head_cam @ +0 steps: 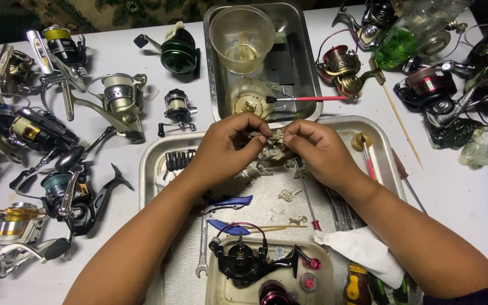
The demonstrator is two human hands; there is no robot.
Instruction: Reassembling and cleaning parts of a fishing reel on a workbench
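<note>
Both hands (272, 148) pinch (seemingly grimy) small part (273, 137).

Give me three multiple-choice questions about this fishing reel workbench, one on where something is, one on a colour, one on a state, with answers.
1. Where does the clear plastic cup stand?
A. In the far metal tray
B. On the white cloth
C. Among the reels at the left

2. What colour is the handle of the small brush lying across the far tray's edge?
A. Blue
B. Red
C. Yellow

3. What are the two hands doing?
A. Resting flat on the table
B. Left hand and right hand pinching one small grey part together
C. Each lifting a reel

Answers: 1 A, the cup sits inside that tray. 2 B, the handle is red. 3 B, fingers of both hands meet on the part.
</note>
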